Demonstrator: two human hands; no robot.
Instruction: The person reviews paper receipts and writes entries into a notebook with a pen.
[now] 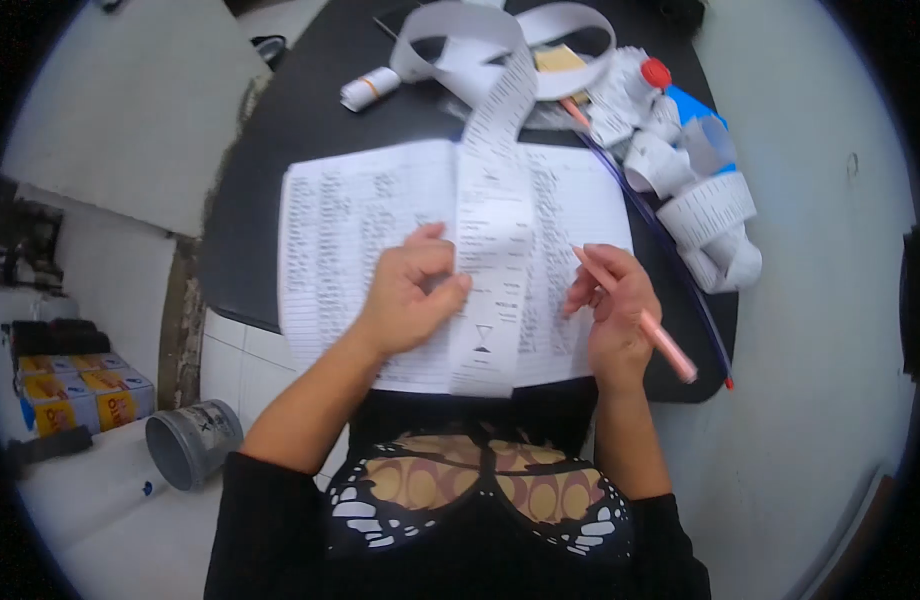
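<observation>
A long printed receipt strip (493,230) runs down the middle of an open ruled notebook (315,275) with handwritten columns on both pages. My left hand (405,297) is at the strip's left edge, with the thumb over the paper and the other fingers bent against the edge; their tips are partly hidden. Over the right page, my right hand (623,310) is closed around a pink pen (665,345), its point up toward the upper left. The strip's far part curls into large loops at the back of the table.
On the dark table (250,230) lie a small paper roll (370,89), several curled receipts (715,210), a red cap (655,73) and a long dark-blue rod (670,245). A wall (820,300) borders the right. A grey bucket (193,445) lies left, below table height.
</observation>
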